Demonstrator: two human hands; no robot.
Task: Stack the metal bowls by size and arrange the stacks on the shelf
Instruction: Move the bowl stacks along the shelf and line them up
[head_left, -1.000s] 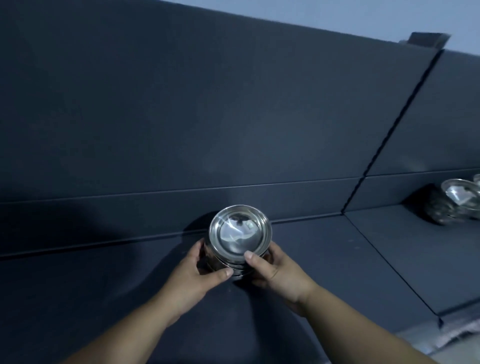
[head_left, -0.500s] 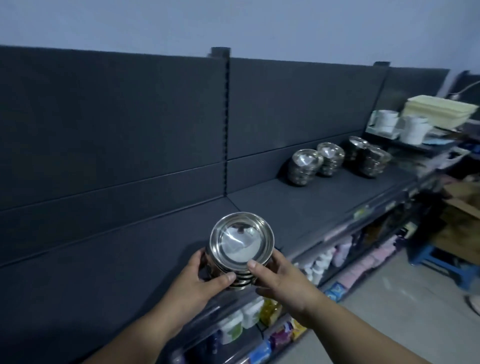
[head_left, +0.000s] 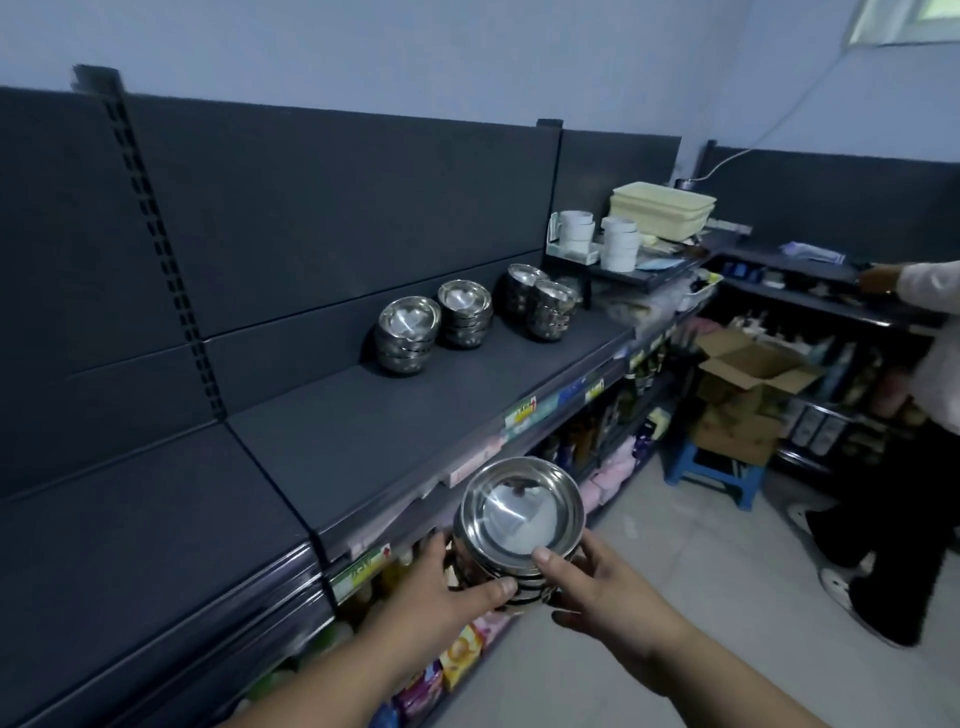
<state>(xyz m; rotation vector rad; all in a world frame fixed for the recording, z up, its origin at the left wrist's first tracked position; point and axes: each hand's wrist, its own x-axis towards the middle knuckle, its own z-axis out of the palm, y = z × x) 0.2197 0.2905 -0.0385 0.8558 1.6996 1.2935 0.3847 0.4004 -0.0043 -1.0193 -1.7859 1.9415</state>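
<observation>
Before the matte shelf (head_left: 389, 415), shiny round nested bowls (head_left: 519, 514)

Both hands wrapped round a stack of metal bowls (head_left: 519, 514); left hand (head_left: 441, 587) on its left side, thumb across the front; right hand (head_left: 608, 592) on the right, thumb up by the top bowl's rim; stack's tipped toward the camera so you see right into the top bowl; it's held out past the front edge of the dark shelf (head_left: 389, 431), not resting on it. Further along that shelf: near stack (head_left: 408, 332), next stack (head_left: 464, 312) just beside it, then a far pair (head_left: 551, 309) close together; white cups (head_left: 621, 249) and cream tubs (head_left: 662, 208) beyond; cardboard box (head_left: 753, 384) on a blue stool (head_left: 711, 467); another person (head_left: 924, 364) far right.
</observation>
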